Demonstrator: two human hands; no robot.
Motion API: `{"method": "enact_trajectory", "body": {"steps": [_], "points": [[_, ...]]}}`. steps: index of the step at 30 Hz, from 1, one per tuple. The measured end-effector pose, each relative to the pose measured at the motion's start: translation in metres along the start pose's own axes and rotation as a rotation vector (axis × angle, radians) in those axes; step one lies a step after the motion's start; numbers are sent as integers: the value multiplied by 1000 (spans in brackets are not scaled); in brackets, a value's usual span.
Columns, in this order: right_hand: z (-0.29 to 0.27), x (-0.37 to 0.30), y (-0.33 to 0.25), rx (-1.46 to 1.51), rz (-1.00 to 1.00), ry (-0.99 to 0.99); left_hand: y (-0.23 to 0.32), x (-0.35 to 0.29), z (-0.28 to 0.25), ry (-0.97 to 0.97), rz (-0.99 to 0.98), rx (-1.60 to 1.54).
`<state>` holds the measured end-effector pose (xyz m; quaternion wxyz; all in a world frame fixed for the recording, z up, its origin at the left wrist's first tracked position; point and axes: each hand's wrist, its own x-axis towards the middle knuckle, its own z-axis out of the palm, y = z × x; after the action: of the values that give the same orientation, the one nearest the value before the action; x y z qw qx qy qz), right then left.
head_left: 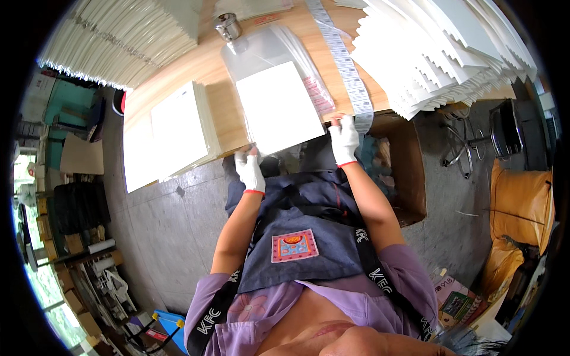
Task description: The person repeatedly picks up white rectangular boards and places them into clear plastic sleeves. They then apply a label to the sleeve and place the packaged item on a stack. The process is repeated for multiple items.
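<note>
one white sheet [279, 110], flat, sits at the centre of my head view. it lies over a pile of clear sleeves [259, 50], its near edge jutting a little past the table [225, 113]; whether it is on top of the uppermost sleeve or partly inside it, i cannot tell.

left hand [249, 170]: white glove, fingertips bare, thumb up at the sheet's near left corner. looks like a pinch there, but the fingers beneath are hidden, so not certain. right hand [344, 140]: gloved alike, fingers curled just beside the near right corner; i cannot tell whether they press on sheet, sleeve or nothing.

step in hand, my judgement: lining the sheet up with the sleeves. next move calls for both near corners level and a light, even hold; thin plastic could cling or buckle.

further out: white stack [181, 124] to the left on the table, label strip [350, 71] running down to the right and over the edge, metal canister [227, 26] beyond the sleeves. tall paper piles [433, 53] crowd the far right. below the right edge, open cardboard box [411, 172], contents unclear.
</note>
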<state>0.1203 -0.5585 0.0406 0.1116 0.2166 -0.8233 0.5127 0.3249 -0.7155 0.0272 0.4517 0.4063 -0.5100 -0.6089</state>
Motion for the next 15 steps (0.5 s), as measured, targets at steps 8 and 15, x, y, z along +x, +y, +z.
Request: {"method": "enact_trajectory", "body": {"steps": [8,15], "points": [[-63,13,115,-390,412,-211,70,4,59,-576,993,933],[-93,16,88,93,455,-464,52,-1,103,-723,836,820]]}}
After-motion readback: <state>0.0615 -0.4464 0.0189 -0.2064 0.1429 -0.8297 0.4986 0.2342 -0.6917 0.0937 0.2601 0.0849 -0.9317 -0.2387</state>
